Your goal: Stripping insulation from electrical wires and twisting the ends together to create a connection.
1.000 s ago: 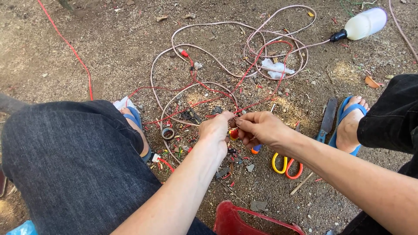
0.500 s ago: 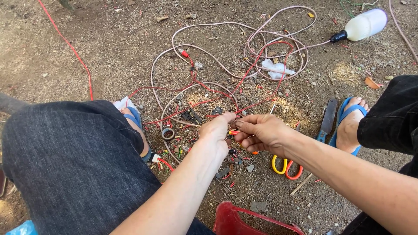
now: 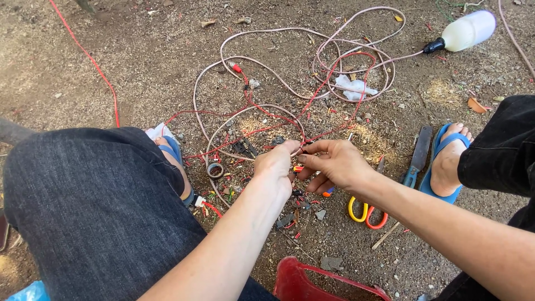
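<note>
Both my hands meet over a tangle of wires on the dirt. My left hand [image 3: 277, 165] pinches a thin pinkish wire [image 3: 262, 67] between thumb and fingers. My right hand [image 3: 334, 163] faces it, fingertips closed on the same wire end, with a small red-orange piece [image 3: 298, 168] showing between the two hands. A red wire [image 3: 267, 114] loops through the same tangle under my hands. A small orange-and-blue tool tip [image 3: 329, 192] pokes out beneath my right palm.
Yellow-and-red handled scissors [image 3: 365, 212] lie right of my hands. A knife with a blue handle [image 3: 418, 153] lies by my blue sandal [image 3: 448, 161]. A roll of tape [image 3: 214, 170], a white bulb on a black socket [image 3: 465, 30], crumpled white material [image 3: 354, 88] and a red plastic stool edge [image 3: 312, 281] are around.
My hands stay together on the wire; the fingers have shifted slightly, the right fingertips drawing closer to the left thumb.
</note>
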